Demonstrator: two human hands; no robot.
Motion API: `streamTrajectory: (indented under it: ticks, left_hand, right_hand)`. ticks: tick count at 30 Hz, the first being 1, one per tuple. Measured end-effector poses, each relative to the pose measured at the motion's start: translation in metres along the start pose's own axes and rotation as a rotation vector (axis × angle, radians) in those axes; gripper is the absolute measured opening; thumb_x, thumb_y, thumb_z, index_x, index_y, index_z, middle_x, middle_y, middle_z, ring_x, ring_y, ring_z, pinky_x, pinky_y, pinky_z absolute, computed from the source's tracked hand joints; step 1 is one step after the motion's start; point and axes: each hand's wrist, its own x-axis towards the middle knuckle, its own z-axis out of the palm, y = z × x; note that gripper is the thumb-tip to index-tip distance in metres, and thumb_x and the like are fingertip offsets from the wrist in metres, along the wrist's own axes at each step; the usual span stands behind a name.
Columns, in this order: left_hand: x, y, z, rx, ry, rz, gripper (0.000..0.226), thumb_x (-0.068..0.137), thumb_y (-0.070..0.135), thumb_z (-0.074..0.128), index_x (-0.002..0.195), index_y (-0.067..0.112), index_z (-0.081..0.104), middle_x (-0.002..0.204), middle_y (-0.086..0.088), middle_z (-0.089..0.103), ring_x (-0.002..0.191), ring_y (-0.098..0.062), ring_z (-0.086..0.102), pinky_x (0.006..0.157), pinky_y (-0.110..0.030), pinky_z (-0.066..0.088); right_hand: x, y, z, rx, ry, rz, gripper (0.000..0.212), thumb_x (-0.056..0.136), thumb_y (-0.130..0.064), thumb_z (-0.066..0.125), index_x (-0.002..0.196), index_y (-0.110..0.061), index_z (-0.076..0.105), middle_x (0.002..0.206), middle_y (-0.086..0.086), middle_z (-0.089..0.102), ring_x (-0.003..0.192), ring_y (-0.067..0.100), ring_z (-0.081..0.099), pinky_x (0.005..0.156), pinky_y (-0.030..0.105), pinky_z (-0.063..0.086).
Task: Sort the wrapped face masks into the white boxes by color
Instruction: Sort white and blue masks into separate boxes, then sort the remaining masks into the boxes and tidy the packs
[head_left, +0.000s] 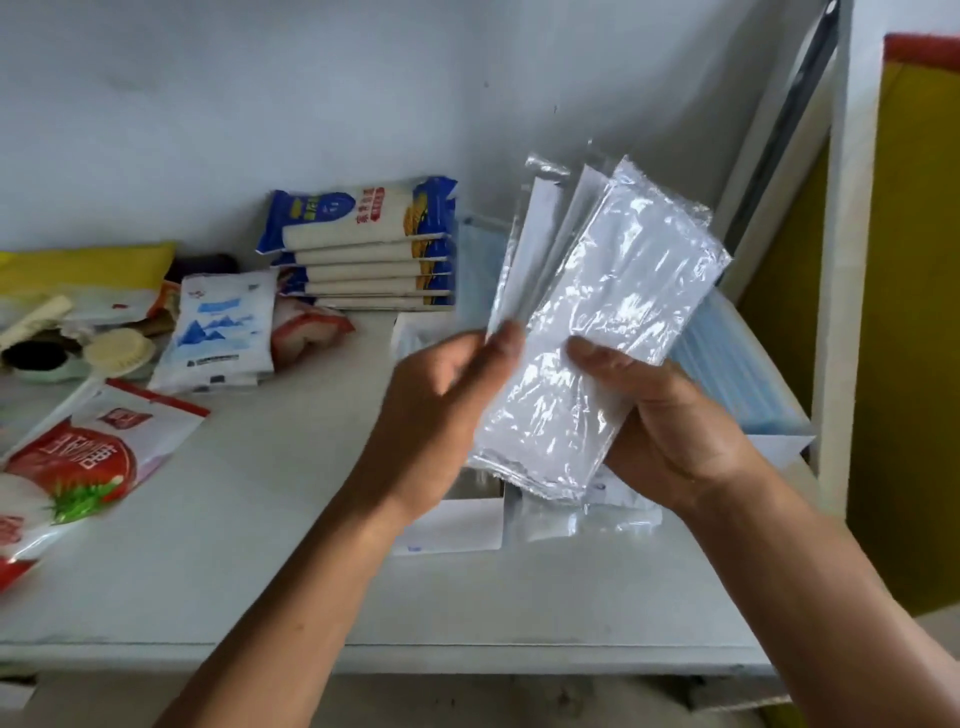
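I see both hands raised above the counter (260, 545), sharing a fan of wrapped white masks (613, 322). My right hand (670, 431) grips the bundle from beneath and from the right. Its thumb lies across the front wrapper, while the other fingers are hidden behind the plastic. The fingers (506, 338) of my left hand (441, 410) are curled, and their tips pinch the lower edge of the rear packets (540, 239), which splay up and to the left of the front one (the tips are blurred, so I cannot tell how many touch). Behind my right fingers, a white box (779, 447) holds blue masks (727, 374). Below my left wrist stands another white box (452, 525). Well to the left of my left fingers lie stacked noodle packs (363, 244) and a red pouch (88, 457).
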Motion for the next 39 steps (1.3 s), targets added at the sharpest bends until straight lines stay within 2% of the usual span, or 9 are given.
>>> streamTrajectory:
  ticks: [7,10,16,20,23,28,32,36,39]
  left_hand:
    - [-0.002,-0.003,0.007,0.036,0.022,-0.154,0.053,0.070,0.051,0.077,0.094,0.005,0.072,0.098,-0.029,0.071,0.087,-0.029,0.073,0.082,-0.064,0.054]
    - [0.004,-0.002,-0.007,-0.092,0.204,-0.204,0.016,0.073,0.025,0.083,0.088,0.028,0.078,0.093,-0.002,0.079,0.093,-0.022,0.075,0.090,-0.051,0.057]
    - [0.018,-0.009,-0.064,-0.036,0.485,-0.225,0.027,0.082,0.014,0.076,0.108,0.018,0.072,0.092,0.014,0.076,0.089,-0.004,0.072,0.086,-0.028,0.055]
    - [0.014,-0.015,-0.062,0.234,0.360,-0.293,0.049,0.068,0.030,0.076,0.115,0.016,0.067,0.107,0.001,0.072,0.094,-0.015,0.070,0.080,-0.023,0.050]
    - [0.010,-0.017,-0.048,0.455,0.224,-0.277,0.023,0.076,0.017,0.075,0.096,0.018,0.063,0.095,0.005,0.065,0.090,-0.019,0.066,0.086,-0.034,0.055]
    - [0.006,-0.016,-0.034,0.772,0.154,-0.282,0.033,0.076,0.013,0.065,0.098,0.010,0.040,0.085,0.003,0.042,0.087,-0.021,0.049,0.082,-0.034,0.050]
    - [0.005,-0.013,-0.031,0.840,0.183,-0.276,0.031,0.078,0.012,0.063,0.097,0.012,0.039,0.080,0.003,0.042,0.069,-0.016,0.045,0.053,-0.028,0.035]
    - [0.006,-0.013,-0.025,0.759,0.076,-0.343,0.034,0.086,0.032,0.063,0.109,0.015,0.044,0.092,-0.003,0.054,0.085,-0.025,0.057,0.067,-0.033,0.045]
    - [0.006,-0.015,-0.021,0.739,0.114,-0.258,0.014,0.088,0.022,0.056,0.090,0.015,0.044,0.074,-0.002,0.048,0.066,-0.023,0.050,0.053,-0.030,0.036]
  right_hand:
    - [-0.006,0.003,0.009,-0.201,0.051,-0.071,0.026,0.081,-0.008,0.068,0.104,0.001,0.073,0.110,0.024,0.073,0.102,0.037,0.070,0.094,0.048,0.055]
    - [0.003,-0.007,0.002,-0.195,0.198,-0.095,0.017,0.083,-0.011,0.069,0.097,-0.001,0.075,0.105,0.020,0.074,0.102,0.035,0.070,0.101,0.052,0.051]
    - [0.013,-0.027,-0.017,-0.118,0.392,-0.108,0.042,0.084,-0.013,0.073,0.123,-0.006,0.061,0.123,0.019,0.069,0.109,0.036,0.069,0.089,0.053,0.057]
    - [0.014,-0.027,-0.019,-0.129,0.382,-0.101,0.042,0.084,-0.013,0.073,0.124,-0.008,0.059,0.121,0.017,0.070,0.107,0.034,0.070,0.089,0.053,0.057]
    - [0.016,-0.025,-0.019,-0.129,0.374,-0.102,0.041,0.084,-0.011,0.072,0.123,-0.007,0.059,0.120,0.017,0.071,0.106,0.034,0.071,0.091,0.054,0.056]
    - [0.017,-0.023,-0.020,-0.160,0.360,-0.107,0.040,0.084,-0.010,0.073,0.122,-0.009,0.060,0.116,0.014,0.073,0.104,0.032,0.072,0.090,0.052,0.057]
    - [0.016,-0.024,-0.020,-0.149,0.358,-0.115,0.030,0.085,-0.007,0.070,0.115,-0.008,0.064,0.112,0.014,0.074,0.101,0.031,0.072,0.090,0.052,0.057]
    - [0.016,-0.024,-0.020,-0.170,0.335,-0.109,0.023,0.087,-0.007,0.068,0.109,-0.009,0.066,0.105,0.012,0.075,0.100,0.030,0.073,0.090,0.051,0.057]
    - [0.016,-0.023,-0.020,-0.170,0.315,-0.103,0.024,0.087,-0.006,0.068,0.110,-0.008,0.066,0.110,0.014,0.074,0.105,0.033,0.071,0.093,0.052,0.056]
